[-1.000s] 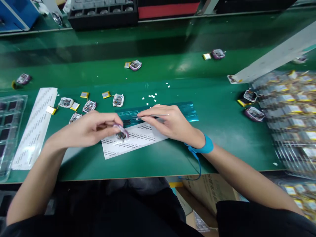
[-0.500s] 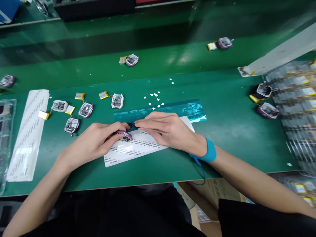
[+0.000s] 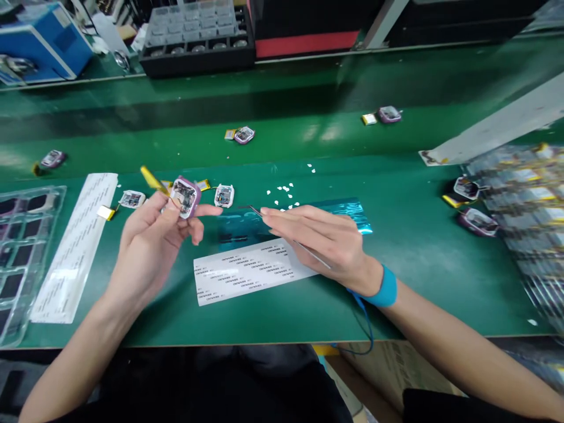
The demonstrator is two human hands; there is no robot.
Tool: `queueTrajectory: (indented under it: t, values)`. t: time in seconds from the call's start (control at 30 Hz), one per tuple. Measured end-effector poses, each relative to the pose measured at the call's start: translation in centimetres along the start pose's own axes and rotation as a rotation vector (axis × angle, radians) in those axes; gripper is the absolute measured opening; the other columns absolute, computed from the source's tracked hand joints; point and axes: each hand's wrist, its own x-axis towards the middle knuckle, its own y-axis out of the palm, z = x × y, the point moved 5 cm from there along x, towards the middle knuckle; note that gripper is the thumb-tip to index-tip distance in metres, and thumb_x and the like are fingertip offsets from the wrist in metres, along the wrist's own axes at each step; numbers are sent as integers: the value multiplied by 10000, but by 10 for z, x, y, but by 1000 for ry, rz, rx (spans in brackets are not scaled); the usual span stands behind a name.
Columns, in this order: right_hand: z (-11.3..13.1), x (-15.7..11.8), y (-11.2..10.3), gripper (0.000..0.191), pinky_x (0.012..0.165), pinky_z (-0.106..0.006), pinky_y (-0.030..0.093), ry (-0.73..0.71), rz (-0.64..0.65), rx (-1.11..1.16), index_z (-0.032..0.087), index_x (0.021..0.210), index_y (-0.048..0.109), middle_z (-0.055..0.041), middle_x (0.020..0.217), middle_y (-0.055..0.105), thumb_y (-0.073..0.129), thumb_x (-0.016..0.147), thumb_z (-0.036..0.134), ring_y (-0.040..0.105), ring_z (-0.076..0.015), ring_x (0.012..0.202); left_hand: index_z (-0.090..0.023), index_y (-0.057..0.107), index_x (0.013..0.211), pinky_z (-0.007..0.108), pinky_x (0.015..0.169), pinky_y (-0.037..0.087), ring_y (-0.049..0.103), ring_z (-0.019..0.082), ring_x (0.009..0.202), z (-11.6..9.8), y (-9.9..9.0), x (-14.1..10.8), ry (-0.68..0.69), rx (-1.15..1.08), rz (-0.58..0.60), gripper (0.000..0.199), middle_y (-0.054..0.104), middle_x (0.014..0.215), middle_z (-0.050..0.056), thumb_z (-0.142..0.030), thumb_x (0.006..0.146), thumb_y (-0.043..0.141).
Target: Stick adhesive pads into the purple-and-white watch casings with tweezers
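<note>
Between the thumb and fingers of my left hand (image 3: 152,235) is a purple watch case (image 3: 185,198), its open side with the circuitry showing, and a yellow battery (image 3: 152,178) hangs off it on the left. My right hand (image 3: 328,241) pinches thin metal tweezers (image 3: 312,254), whose dark tips are over the blue film strip (image 3: 247,220). Below that strip lies a white printed sheet (image 3: 240,273), partly under my right hand. A white watch case (image 3: 224,196) sits just right of the held one.
Small white pieces (image 3: 286,188) are scattered behind the film. Another white case (image 3: 132,199), a printed strip (image 3: 74,247) and a clear tray (image 3: 26,258) are at left. Purple cases (image 3: 478,222) and stacked trays (image 3: 533,205) stand at right.
My left hand has lifted the purple case up and left, away from the sheet, and turned it. My hands have separated; the tweezers now show clearly. The camera view has shifted.
</note>
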Motion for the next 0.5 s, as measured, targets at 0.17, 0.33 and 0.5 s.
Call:
queueTrajectory:
  t: [0.17,0.33,0.5]
  values:
    - [13,7,-10,526,868,-376,682,-20,42,-27,176,1424,576,-106,1278,740,616,933,-8,744,-229,1118,-134,703,834,260,549,450,577,131,600,23,7,8,-292,-190,10,97,791,998,156,-198,867,638]
    - [24,7,-15,433,906,-353,669,-57,163,-91,201,1420,582,-75,1321,712,558,1007,72,735,-194,1130,-149,701,658,213,527,425,493,81,560,32,8,5,-196,-87,-66,151,666,685,14,-195,770,791]
    - [34,7,-9,305,812,-295,668,-193,184,-211,192,1257,691,-36,1271,738,538,1015,88,747,-168,1021,-173,684,707,321,731,617,632,126,664,39,11,1,-193,-106,-124,179,679,743,-9,-240,710,850]
